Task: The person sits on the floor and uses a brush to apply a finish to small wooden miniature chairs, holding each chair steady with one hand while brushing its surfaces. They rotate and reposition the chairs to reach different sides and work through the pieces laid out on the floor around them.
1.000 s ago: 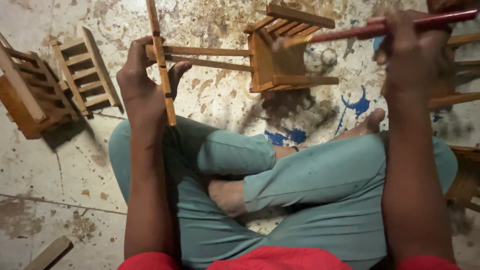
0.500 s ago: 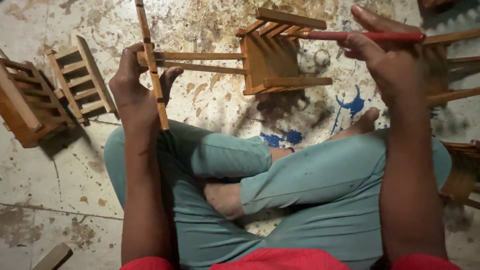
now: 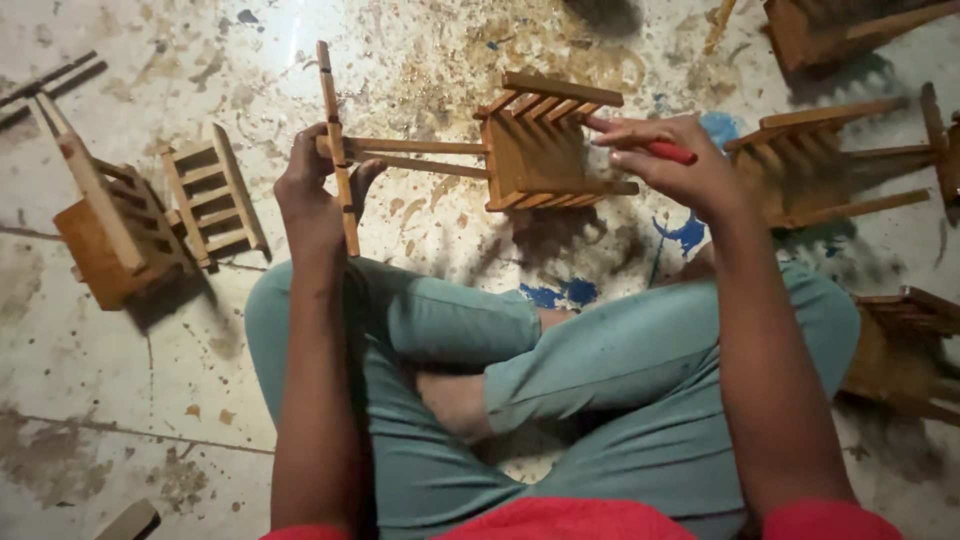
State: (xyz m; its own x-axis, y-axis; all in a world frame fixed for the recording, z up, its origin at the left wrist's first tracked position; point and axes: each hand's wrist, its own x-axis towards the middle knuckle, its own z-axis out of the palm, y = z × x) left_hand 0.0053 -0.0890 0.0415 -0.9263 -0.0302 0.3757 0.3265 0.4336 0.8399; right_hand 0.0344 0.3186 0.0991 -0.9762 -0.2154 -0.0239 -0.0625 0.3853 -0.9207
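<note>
**Two hands on one small wooden chair, four more around**

Left hand [image 3: 315, 200] closed around the back leg rail of a small wooden chair [image 3: 530, 150], fingers wrapped tight, thumb pressed against the rail. Right hand [image 3: 670, 165] curled shut on a red-handled tool [image 3: 672, 152], only a short stretch of the red handle showing between fingers and palm; tool's working end hidden, so kind not to be told. Right fingertips just beside the chair's slatted seat end.

Held chair lying on its side, raised off the floor above the crossed knees, long rails running leftward to the left hand, boxy slatted part toward the right hand.

Counted: one chair in hand. Four more small wooden chairs on the floor — one to the left [image 3: 110, 235] tipped over with a slatted ladder-like panel [image 3: 215, 195] leaning just beside it, one to the right [image 3: 840, 165] close behind the right hand, one at the top right corner [image 3: 850, 30] partly cut off, one at the lower right [image 3: 905, 350] half hidden by the knee. One loose wood scrap [image 3: 130, 520] at the bottom edge.

Seated cross-legged in teal trousers [image 3: 600, 400], bare foot tucked between the legs, red garment at the bottom edge.

Below, a pale concrete floor [image 3: 120, 400], stained, cracked, strewn with sawdust and shavings, blue paint blotches [image 3: 690, 230] near the right knee.
</note>
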